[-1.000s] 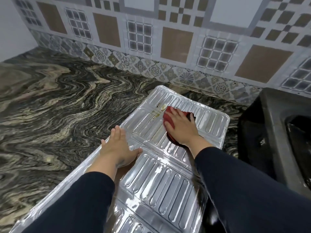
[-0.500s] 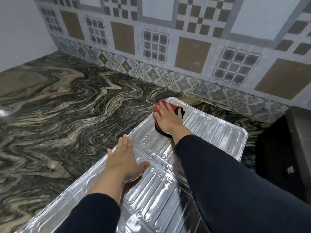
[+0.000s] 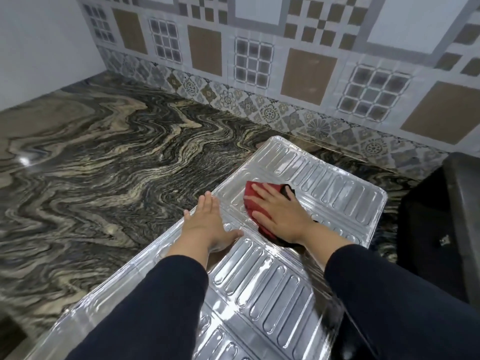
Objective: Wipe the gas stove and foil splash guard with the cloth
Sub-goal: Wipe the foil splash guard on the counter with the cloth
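The ribbed silver foil splash guard [image 3: 335, 185] lies flat on the marbled counter, running from the lower left toward the wall. My right hand [image 3: 279, 216] presses a red and black cloth [image 3: 250, 197] flat against the guard's far panel, fingers straight and spread. My left hand [image 3: 206, 226] rests open on the guard's left edge, palm down, holding it steady. The dark gas stove [image 3: 441, 216] stands at the right edge of the view, only partly visible.
The dark marbled counter [image 3: 104, 165] spreads wide to the left. A patterned tile wall [image 3: 259, 61] rises behind the guard, and a plain white wall [image 3: 39, 48] closes the left corner. The stove's black side stands close to the guard's right edge.
My right hand has drawn the cloth back from the guard's far left corner toward the middle of the far panel. My left hand stays on the left edge.
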### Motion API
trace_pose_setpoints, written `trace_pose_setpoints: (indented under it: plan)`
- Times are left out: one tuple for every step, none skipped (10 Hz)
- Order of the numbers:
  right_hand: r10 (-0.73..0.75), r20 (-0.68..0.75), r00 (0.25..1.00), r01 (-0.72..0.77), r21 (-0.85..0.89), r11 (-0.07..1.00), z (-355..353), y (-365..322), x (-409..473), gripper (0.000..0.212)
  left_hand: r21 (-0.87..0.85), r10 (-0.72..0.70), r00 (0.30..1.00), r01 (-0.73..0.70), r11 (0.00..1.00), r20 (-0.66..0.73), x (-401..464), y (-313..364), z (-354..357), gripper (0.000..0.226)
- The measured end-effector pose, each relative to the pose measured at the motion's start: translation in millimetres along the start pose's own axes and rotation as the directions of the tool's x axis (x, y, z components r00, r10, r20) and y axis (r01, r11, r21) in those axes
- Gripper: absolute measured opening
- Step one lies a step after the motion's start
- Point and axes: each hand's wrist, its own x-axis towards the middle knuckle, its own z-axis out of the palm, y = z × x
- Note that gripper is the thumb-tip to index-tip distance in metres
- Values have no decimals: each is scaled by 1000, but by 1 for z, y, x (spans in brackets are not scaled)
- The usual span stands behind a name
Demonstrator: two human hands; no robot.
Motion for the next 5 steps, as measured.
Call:
trace_pose_setpoints:
  plan:
    - [182, -23, 983, -183, -19, 983, -4, 31, 15, 54, 21, 2, 1000, -2, 1000, -6, 2, -1, 1, 107]
    - [356, -22, 934, -356, 11, 935, -11, 54, 45, 55, 28, 3, 1000, -3, 1000, -4, 4, -2, 3, 106]
    - [459, -14, 888, -457, 71, 887, -15, 56, 76, 55, 28, -1, 1000, 1, 1000, -10, 6, -1, 4, 106]
    - [408, 0, 913, -406, 104, 908, -13, 23, 89, 55, 20, -8, 1000, 9, 1000, -10, 9, -1, 5, 107]
    - [240, 6, 971, -240, 83, 967, -3, -29, 82, 54, -14, -19, 1000, 19, 1000, -17, 9, -1, 6, 109]
